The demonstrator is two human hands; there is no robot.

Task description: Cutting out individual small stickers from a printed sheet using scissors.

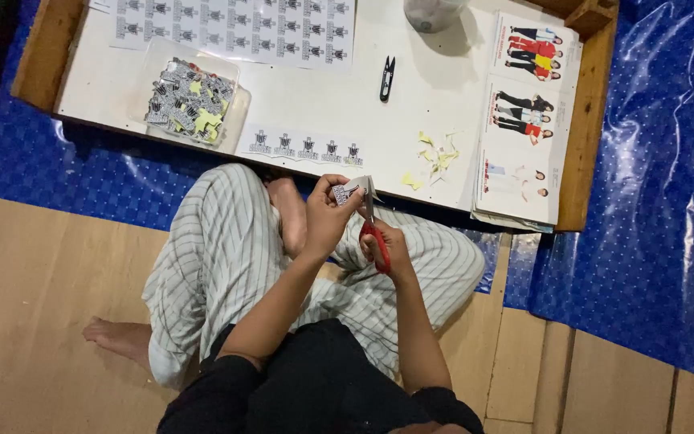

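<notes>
Left hand [327,215] pinches a small grey printed paper cutout [342,194], held just off the near edge of the low white-topped wooden table [315,104]. Right hand [385,245] is closed around red-handled scissors [374,233], blades at the cutout. On the table: clear plastic tray of cutouts [190,98], black thread snips [386,78], yellow paper scraps [435,157].

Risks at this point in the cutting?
1. The left hand pinches a small paper cutout right at the blades of the red-handled scissors in the right hand: fingertips could get nicked.
2. Cutting happens over the lap, off the low table, so trimmings may drop onto the striped trousers rather than join the yellow scraps.
</notes>
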